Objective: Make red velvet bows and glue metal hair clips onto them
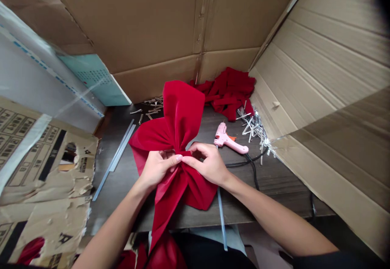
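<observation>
A large red fabric bow (184, 110) with several wide loops and a hanging tail is held above the dark table. My left hand (160, 165) pinches its gathered centre from the left, thumb on top. From the right, my right hand (209, 161) grips the same centre, its thumb and fingers closed on a short red strip there. The two thumb tips nearly meet. Fingers behind the fabric are partly hidden. Just right of my right hand lies a pink glue gun (227, 139) with an orange trigger, a clear glue stick (222, 216) reaching from below it toward the table edge.
Red fabric strips (230, 88) are heaped at the back, beside silvery twist ties (256, 126). Small metal clips (155, 106) lie back left, with clear glue sticks (117, 151) in front. Cardboard walls (152, 17) enclose the table; a black cable (252, 171) runs at right.
</observation>
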Available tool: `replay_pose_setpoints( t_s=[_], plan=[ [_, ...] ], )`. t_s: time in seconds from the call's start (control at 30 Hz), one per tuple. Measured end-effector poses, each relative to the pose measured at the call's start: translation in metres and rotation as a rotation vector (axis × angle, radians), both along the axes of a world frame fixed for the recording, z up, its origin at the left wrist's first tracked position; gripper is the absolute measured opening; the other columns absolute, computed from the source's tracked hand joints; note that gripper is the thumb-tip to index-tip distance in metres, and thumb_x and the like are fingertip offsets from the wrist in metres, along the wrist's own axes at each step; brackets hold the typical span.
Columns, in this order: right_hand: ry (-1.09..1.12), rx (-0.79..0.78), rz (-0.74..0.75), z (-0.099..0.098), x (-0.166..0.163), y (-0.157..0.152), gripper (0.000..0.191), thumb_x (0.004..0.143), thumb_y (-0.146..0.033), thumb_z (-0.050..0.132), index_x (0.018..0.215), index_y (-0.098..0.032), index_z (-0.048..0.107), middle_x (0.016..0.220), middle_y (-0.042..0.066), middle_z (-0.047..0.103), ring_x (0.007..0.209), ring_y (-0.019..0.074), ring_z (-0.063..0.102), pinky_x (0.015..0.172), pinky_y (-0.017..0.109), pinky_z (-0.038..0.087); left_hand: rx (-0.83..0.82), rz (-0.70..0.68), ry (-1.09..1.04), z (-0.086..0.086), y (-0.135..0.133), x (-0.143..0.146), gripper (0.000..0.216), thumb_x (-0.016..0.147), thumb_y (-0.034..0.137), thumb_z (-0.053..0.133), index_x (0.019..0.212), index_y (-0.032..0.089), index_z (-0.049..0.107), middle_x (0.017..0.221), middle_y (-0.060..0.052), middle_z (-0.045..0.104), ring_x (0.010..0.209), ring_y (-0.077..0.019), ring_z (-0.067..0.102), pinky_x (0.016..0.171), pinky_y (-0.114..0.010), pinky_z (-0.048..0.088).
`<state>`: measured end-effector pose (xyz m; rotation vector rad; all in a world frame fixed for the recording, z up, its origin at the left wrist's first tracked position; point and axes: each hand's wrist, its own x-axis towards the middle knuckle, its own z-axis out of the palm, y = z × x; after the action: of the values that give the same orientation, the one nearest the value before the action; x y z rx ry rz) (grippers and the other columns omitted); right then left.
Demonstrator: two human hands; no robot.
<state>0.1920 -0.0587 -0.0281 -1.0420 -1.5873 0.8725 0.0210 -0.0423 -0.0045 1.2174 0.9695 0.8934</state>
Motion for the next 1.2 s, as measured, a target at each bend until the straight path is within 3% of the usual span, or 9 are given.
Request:
replay_pose_setpoints(
  t_s=[0.17, 0.3, 0.5, 0.67, 0.8, 0.9, 1.0, 1.2],
  plan=[
    [-0.054, -0.007, 0.012, -0.004, 0.001, 0.005, 0.025, 0.085, -0.03, 0.062, 0.064, -0.018, 0.053, 0.058, -0.003, 0.051, 0.055, 0.0111, 0.045, 0.056, 0.026, 0.033, 0.0, -0.056, 0.21, 0.002, 0.002, -0.005, 0.043, 0.074, 0.038, 0.072, 0.049, 0.016, 0.045, 0.039, 0.004, 0.041, 0.036, -0.0054, 0.031, 0.039, -0.023, 0.019],
    [0.002, -0.076, 0.056, -0.004, 0.002, 0.005, 0.029, 0.084, -0.033, 0.061, 0.062, -0.018, 0.051, 0.056, -0.004, 0.045, 0.054, 0.0106, 0.041, 0.054, 0.025, 0.032, 0.018, -0.149, 0.296, 0.002, 0.004, -0.01, 0.045, 0.082, 0.038, 0.063, 0.046, 0.013, 0.052, 0.04, -0.001, 0.047, 0.037, -0.0069, 0.036, 0.041, -0.025, 0.022],
    [0.175, -0.298, 0.126, -0.001, 0.001, 0.007, 0.032, 0.077, -0.041, 0.067, 0.06, -0.017, 0.053, 0.051, -0.004, 0.047, 0.047, 0.0091, 0.039, 0.046, 0.024, 0.03, -0.055, -0.195, 0.012, -0.008, 0.007, -0.009, 0.019, 0.079, 0.028, 0.069, 0.074, 0.01, 0.067, 0.057, -0.004, 0.063, 0.044, -0.0067, 0.043, 0.044, -0.022, 0.028],
    [0.238, -0.333, -0.002, -0.006, 0.0, 0.01, 0.046, 0.064, -0.045, 0.079, 0.052, -0.019, 0.044, 0.047, -0.006, 0.043, 0.046, 0.0076, 0.036, 0.045, 0.022, 0.027, -0.17, -0.173, -0.176, -0.015, 0.007, -0.006, 0.023, 0.075, 0.025, 0.074, 0.09, 0.01, 0.066, 0.06, -0.003, 0.064, 0.049, -0.0093, 0.052, 0.049, -0.021, 0.038],
    [0.328, -0.399, 0.152, -0.01, 0.0, 0.011, 0.042, 0.069, -0.047, 0.076, 0.059, -0.019, 0.046, 0.05, -0.006, 0.046, 0.047, 0.0085, 0.04, 0.048, 0.023, 0.031, -0.231, -0.185, -0.169, -0.009, 0.006, -0.006, 0.025, 0.072, 0.025, 0.075, 0.091, 0.013, 0.066, 0.066, -0.004, 0.067, 0.058, -0.0122, 0.059, 0.057, -0.022, 0.044],
    [0.283, -0.274, 0.171, -0.01, 0.0, 0.013, 0.037, 0.067, -0.045, 0.078, 0.066, -0.019, 0.052, 0.068, -0.001, 0.057, 0.063, 0.0135, 0.051, 0.06, 0.027, 0.041, -0.117, -0.202, -0.112, 0.0, 0.005, -0.002, 0.022, 0.069, 0.028, 0.077, 0.086, 0.016, 0.069, 0.071, -0.004, 0.067, 0.064, -0.0157, 0.06, 0.059, -0.026, 0.047],
    [0.258, -0.137, 0.149, -0.009, -0.002, 0.013, 0.038, 0.067, -0.043, 0.079, 0.065, -0.02, 0.05, 0.079, 0.002, 0.057, 0.075, 0.0163, 0.053, 0.071, 0.031, 0.043, -0.021, -0.227, -0.089, 0.009, 0.002, 0.002, 0.018, 0.066, 0.029, 0.078, 0.079, 0.019, 0.07, 0.075, -0.005, 0.066, 0.071, -0.02, 0.061, 0.059, -0.029, 0.047],
    [0.361, -0.186, 0.177, -0.01, -0.009, 0.007, 0.037, 0.075, -0.044, 0.073, 0.066, -0.02, 0.046, 0.071, -0.001, 0.052, 0.07, 0.0148, 0.05, 0.068, 0.028, 0.041, 0.003, -0.198, -0.108, 0.012, -0.005, -0.002, 0.019, 0.068, 0.024, 0.076, 0.085, 0.019, 0.068, 0.076, -0.003, 0.062, 0.071, -0.0172, 0.056, 0.064, -0.029, 0.046]
  ],
)
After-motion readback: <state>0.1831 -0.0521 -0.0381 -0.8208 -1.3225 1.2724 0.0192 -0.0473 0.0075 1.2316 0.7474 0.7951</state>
